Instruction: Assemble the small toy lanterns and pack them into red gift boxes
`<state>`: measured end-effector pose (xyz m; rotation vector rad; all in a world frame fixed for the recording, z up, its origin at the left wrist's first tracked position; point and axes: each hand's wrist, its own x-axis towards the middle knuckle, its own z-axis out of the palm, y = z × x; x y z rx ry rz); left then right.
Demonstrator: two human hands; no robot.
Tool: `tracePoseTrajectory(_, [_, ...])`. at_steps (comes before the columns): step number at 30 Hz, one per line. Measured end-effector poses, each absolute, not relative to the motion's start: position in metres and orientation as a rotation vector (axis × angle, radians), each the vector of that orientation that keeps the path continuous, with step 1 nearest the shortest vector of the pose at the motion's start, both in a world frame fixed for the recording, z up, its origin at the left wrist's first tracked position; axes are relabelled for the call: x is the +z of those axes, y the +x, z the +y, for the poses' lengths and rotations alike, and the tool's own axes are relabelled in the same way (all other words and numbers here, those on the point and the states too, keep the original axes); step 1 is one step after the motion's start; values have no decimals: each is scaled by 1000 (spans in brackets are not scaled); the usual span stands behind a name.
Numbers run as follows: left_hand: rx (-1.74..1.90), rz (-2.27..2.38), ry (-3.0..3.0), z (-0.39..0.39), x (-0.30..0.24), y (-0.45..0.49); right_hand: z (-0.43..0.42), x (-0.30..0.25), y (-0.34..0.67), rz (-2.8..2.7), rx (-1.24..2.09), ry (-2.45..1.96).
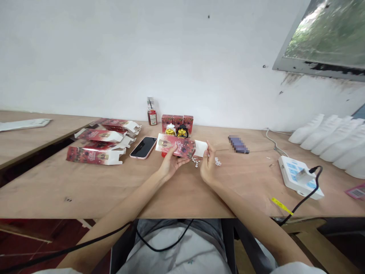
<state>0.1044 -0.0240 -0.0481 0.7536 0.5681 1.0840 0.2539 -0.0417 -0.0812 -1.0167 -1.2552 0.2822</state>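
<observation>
A red printed carton [182, 146] lies sideways above the table, gripped round its middle by my left hand [170, 163]. Its white end flap [201, 148] sticks out to the right, pinched between the fingers of my right hand [209, 161]. Beneath and beside the hands, small white pieces [196, 161] are scattered on the wood, with more white bits [218, 161] just to the right. Behind the carton stand two small gold figures, one with a white top [170, 130] and one with a black top [182, 131], partly hidden by it.
Several flattened open cartons [95, 155] are piled at the left. A pink-edged phone [144, 147], a bottle [152, 114] and upright red boxes [177, 120] stand or lie near the middle. To the right are a blurred phone [238, 144], a power strip [298, 177] and white sleeves [330, 142].
</observation>
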Motion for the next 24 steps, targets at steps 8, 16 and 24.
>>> tracePoseTrajectory(8, [1091,568,781,-19,-49,100,-48,-73,258,-1497,254,-1038])
tracePoseTrajectory(16, [1061,567,809,-18,-49,100,-40,-77,257,-1408,426,-998])
tracePoseTrajectory(24, [1059,594,864,-21,-53,102,-23,-83,261,-1126,766,-908])
